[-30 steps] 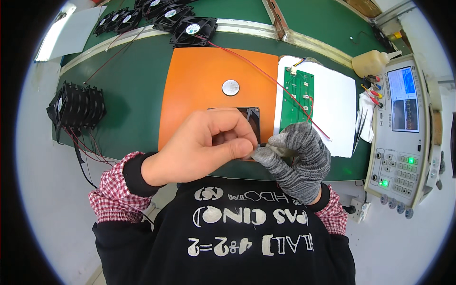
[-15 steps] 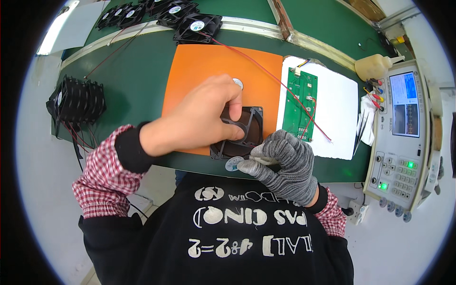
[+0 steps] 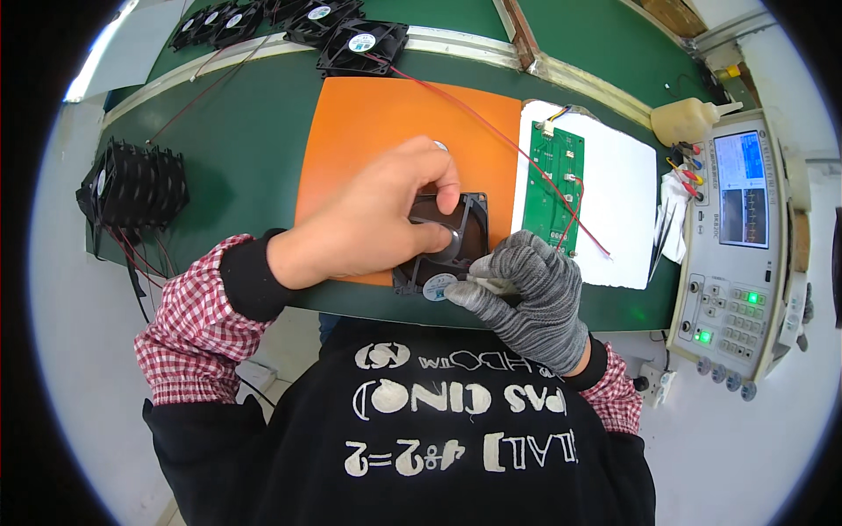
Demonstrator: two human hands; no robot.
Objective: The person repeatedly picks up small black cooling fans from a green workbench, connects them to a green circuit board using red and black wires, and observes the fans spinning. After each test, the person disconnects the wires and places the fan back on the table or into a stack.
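Note:
A square black cooling fan (image 3: pixel 474 215) lies near the front edge of an orange mat (image 3: pixel 351 114). My bare left hand (image 3: pixel 368 210) is curled over it, thumb on the hub and index finger bent against the frame's far part; its other fingers are hidden. In a grey knitted glove with pale fingertips, my right hand (image 3: pixel 522 294) is closed at the fan's near right corner. Its thumb and finger pinch the edge of a round white label (image 3: pixel 438 287), which overlaps the fan's near edge. Another round white piece (image 3: pixel 440 145) shows partly behind my left hand.
Stacked fans (image 3: pixel 145 184) stand at the left; more fans (image 3: pixel 361 44) line the back. A green circuit board (image 3: pixel 548 167) with red wires lies on a white sheet (image 3: pixel 618 202). A bench meter (image 3: pixel 737 228) and a squeeze bottle (image 3: pixel 688 121) stand at the right.
The round label has moved slightly up and right, now overlapping the fan's near edge more. My left thumb has shifted a little on the hub. The whole view has moved slightly.

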